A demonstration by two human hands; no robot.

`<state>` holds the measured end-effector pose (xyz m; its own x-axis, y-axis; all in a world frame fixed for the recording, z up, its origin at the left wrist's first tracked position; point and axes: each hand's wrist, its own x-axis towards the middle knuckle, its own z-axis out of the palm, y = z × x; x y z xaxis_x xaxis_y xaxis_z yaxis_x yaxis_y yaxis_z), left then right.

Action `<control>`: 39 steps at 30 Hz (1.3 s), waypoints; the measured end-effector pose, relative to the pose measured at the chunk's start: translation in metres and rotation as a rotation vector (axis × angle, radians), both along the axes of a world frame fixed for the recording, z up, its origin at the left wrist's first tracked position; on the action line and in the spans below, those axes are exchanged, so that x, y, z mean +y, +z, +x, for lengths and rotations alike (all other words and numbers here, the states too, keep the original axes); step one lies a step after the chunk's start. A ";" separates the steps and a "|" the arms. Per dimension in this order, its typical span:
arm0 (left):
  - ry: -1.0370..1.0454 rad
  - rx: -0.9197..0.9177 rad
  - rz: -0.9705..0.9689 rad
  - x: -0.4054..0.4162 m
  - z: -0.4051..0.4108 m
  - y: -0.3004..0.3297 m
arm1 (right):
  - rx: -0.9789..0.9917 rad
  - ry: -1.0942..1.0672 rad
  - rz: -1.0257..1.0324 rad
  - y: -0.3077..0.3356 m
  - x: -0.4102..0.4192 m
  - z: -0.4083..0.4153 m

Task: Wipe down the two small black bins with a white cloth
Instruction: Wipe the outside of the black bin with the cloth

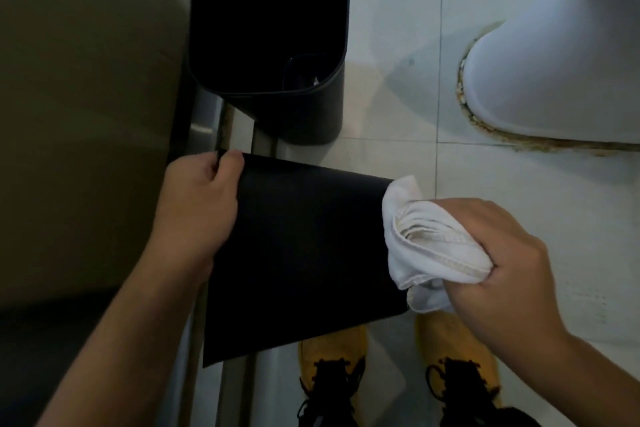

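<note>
A: State the grip on each item.
B: The left hand (199, 204) grips the far edge of the held small black plastic bin (298, 253); its fingertips are hidden behind the rim. The right hand (498, 260) clenches the bunched white cloth (426, 243) against the bin's right side.
A: And the second bin?
B: The open-topped black bin (270, 28) stands on the pale tiled floor (391, 28), its top cut off by the frame. Its dark interior is hard to make out.
</note>
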<state>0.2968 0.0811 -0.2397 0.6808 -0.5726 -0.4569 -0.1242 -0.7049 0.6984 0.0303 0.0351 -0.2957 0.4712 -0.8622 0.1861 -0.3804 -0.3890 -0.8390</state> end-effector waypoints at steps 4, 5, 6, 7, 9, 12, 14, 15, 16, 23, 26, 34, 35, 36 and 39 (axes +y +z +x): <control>-0.033 0.030 -0.142 0.021 -0.023 0.023 | -0.051 -0.021 -0.059 0.014 -0.005 0.004; -0.032 0.024 -0.168 0.025 -0.030 0.028 | -0.052 -0.029 -0.076 0.018 -0.006 0.006; -0.036 0.008 -0.196 0.029 -0.035 0.031 | -0.047 -0.035 -0.096 0.022 -0.006 0.008; -0.048 -0.004 -0.233 0.033 -0.040 0.034 | -0.043 -0.038 -0.122 0.024 -0.005 0.011; -0.070 -0.009 -0.304 0.038 -0.049 0.033 | -0.038 -0.035 -0.177 0.029 -0.003 0.016; -0.043 -0.099 -0.335 0.047 -0.061 0.023 | 0.037 0.027 -0.206 0.035 0.004 0.022; -0.097 -0.318 -0.303 0.053 -0.066 0.016 | 0.079 0.079 -0.241 0.042 0.012 0.025; -0.162 -0.435 -0.284 0.056 -0.066 0.013 | 0.079 0.090 -0.258 0.045 0.017 0.026; -0.218 -0.511 -0.275 0.059 -0.065 0.010 | 0.068 0.092 -0.275 0.048 0.021 0.027; -0.310 -0.428 -0.372 0.065 -0.050 0.005 | 0.112 0.251 -0.454 0.048 0.027 0.051; -0.239 -0.282 -0.398 0.063 -0.049 0.006 | 0.163 0.316 -0.334 0.052 0.031 0.057; -0.245 -0.397 -0.416 0.073 -0.051 -0.006 | 0.377 0.306 -0.278 0.054 -0.008 0.085; -0.259 -0.418 -0.404 0.071 -0.051 -0.005 | 0.381 0.251 -0.229 0.055 -0.017 0.094; -0.265 -0.430 -0.386 0.067 -0.052 -0.003 | 0.371 0.210 -0.184 0.057 -0.024 0.102; -0.255 -0.402 -0.358 0.059 -0.051 0.002 | 0.297 0.252 -0.197 0.058 -0.026 0.104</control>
